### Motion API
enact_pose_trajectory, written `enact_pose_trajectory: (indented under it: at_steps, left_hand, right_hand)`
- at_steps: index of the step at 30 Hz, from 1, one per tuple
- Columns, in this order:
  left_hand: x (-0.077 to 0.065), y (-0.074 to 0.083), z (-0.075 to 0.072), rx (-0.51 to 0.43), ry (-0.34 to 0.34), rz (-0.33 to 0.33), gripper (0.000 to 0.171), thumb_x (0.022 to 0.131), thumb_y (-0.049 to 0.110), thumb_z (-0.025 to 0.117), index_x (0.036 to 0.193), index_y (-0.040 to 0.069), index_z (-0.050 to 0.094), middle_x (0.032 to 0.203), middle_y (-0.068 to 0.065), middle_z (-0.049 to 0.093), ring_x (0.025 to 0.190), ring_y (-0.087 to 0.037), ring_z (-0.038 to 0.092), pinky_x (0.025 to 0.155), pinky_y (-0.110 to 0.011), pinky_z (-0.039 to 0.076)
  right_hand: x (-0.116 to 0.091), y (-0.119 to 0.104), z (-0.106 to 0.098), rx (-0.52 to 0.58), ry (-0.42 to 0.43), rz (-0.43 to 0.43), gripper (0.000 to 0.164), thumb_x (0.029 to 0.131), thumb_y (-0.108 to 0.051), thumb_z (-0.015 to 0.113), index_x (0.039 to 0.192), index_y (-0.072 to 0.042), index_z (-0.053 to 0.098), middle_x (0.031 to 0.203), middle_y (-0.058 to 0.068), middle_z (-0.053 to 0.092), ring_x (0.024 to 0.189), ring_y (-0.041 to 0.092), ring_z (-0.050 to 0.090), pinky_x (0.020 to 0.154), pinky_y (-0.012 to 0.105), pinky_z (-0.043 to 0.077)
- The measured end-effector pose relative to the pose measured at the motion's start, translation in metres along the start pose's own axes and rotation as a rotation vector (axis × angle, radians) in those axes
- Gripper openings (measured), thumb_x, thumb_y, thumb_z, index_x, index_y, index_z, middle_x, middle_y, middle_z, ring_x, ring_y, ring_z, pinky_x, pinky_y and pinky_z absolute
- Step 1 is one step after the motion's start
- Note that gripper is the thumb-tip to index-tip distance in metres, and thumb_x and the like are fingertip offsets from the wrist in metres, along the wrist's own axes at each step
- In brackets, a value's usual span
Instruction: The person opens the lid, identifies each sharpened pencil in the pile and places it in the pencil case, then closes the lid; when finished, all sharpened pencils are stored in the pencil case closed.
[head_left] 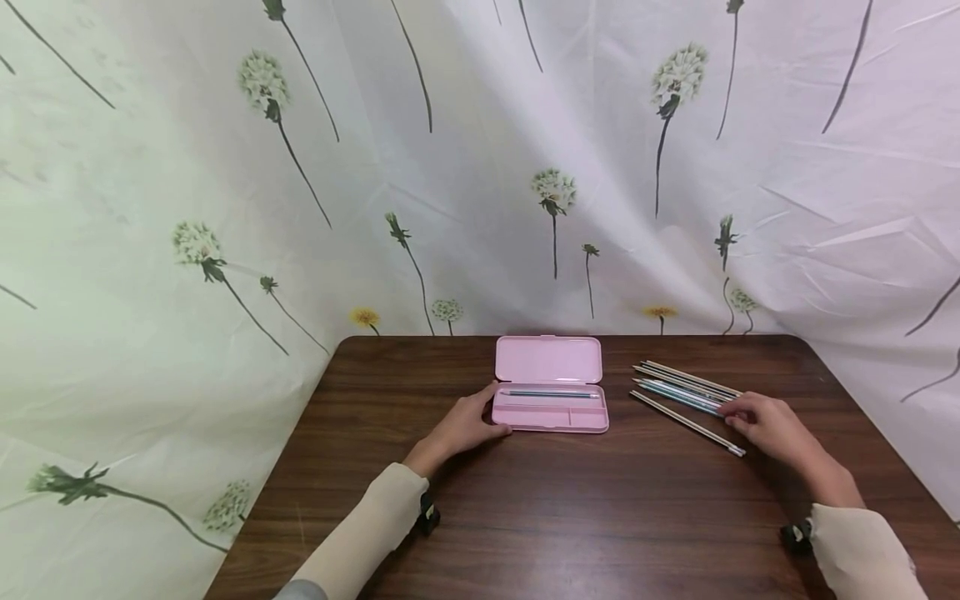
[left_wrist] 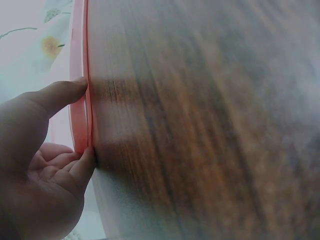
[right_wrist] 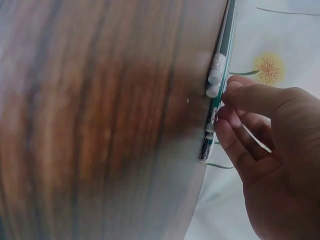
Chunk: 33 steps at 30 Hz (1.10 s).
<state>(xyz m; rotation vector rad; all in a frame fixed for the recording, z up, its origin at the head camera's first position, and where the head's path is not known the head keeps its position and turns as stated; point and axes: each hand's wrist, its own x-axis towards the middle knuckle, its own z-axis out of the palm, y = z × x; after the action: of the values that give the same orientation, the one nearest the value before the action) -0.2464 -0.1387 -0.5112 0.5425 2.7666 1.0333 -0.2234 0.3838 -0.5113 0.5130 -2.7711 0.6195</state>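
Note:
A pink pencil case point(head_left: 525, 417) lies with its lid point(head_left: 547, 360) raised at the back, near the table's far edge. One blue-green pencil point(head_left: 551, 394) rests in its long rear compartment. My left hand point(head_left: 461, 427) holds the case's left end, the thumb at the front corner, as the left wrist view also shows on the pink edge point(left_wrist: 79, 120). To the right, my right hand point(head_left: 776, 429) pinches at the eraser end of the blue-green pencils point(head_left: 678, 395); how many it grips is hidden. White eraser ends point(right_wrist: 215, 77) show beside the fingers in the right wrist view.
Behind the blue-green pencils lie several pale pencils point(head_left: 690, 377). A single pale pencil point(head_left: 686, 422) lies slanted in front of them. A white curtain with dandelion prints point(head_left: 480, 167) hangs behind the dark wooden table point(head_left: 570, 517).

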Motion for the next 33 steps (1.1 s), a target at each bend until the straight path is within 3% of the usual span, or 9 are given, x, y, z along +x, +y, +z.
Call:
enact_pose_trajectory:
  at_steps: [4, 14, 21, 27, 33]
  left_hand:
    - [0.0002, -0.0004, -0.0002, -0.002, -0.002, 0.009, 0.089, 0.097, 0.033, 0.080, 0.167, 0.007, 0.033, 0.170, -0.018, 0.038, 0.156, -0.033, 0.043, 0.124, -0.051, 0.040]
    - [-0.0004, -0.0010, -0.0013, -0.011, 0.003, 0.045, 0.090, 0.096, 0.029, 0.081, 0.167, 0.003, 0.032, 0.169, -0.022, 0.038, 0.155, -0.034, 0.044, 0.123, -0.051, 0.041]
    - [-0.0001, -0.0003, -0.0020, 0.007, 0.003, 0.041, 0.089, 0.096, 0.029, 0.081, 0.167, 0.004, 0.033, 0.169, -0.022, 0.038, 0.155, -0.034, 0.043, 0.124, -0.050, 0.041]
    - [-0.0003, -0.0016, -0.0022, -0.009, 0.004, 0.034, 0.090, 0.096, 0.030, 0.081, 0.167, 0.004, 0.032, 0.170, -0.022, 0.037, 0.156, -0.034, 0.043, 0.124, -0.051, 0.040]
    - [0.0003, -0.0024, -0.0007, 0.004, 0.000, 0.039, 0.089, 0.097, 0.029, 0.080, 0.167, 0.005, 0.032, 0.170, -0.021, 0.037, 0.156, -0.033, 0.042, 0.125, -0.050, 0.040]
  right_hand:
    - [0.0018, -0.0017, 0.0012, -0.012, -0.024, 0.014, 0.016, 0.085, 0.004, 0.080, 0.096, -0.008, 0.082, 0.089, 0.000, 0.070, 0.073, -0.001, 0.049, 0.063, 0.028, 0.044]
    - [0.0038, -0.0075, -0.0042, -0.046, -0.111, 0.061, 0.016, 0.088, 0.001, 0.079, 0.103, -0.004, 0.081, 0.100, 0.013, 0.074, 0.086, 0.025, 0.068, 0.074, 0.047, 0.055]
    - [0.0028, -0.0056, -0.0065, -0.061, -0.136, 0.058, 0.020, 0.089, 0.003, 0.076, 0.106, -0.004, 0.081, 0.100, 0.013, 0.073, 0.083, 0.021, 0.064, 0.072, 0.045, 0.054]
    - [0.0031, -0.0034, -0.0061, -0.076, -0.150, 0.051, 0.017, 0.089, 0.002, 0.076, 0.105, -0.003, 0.080, 0.088, 0.002, 0.069, 0.077, 0.014, 0.055, 0.068, 0.038, 0.050]
    - [0.0000, -0.0005, -0.0063, -0.068, -0.134, 0.030, 0.014, 0.086, -0.002, 0.082, 0.099, -0.004, 0.080, 0.084, -0.001, 0.071, 0.074, 0.007, 0.059, 0.065, 0.034, 0.051]
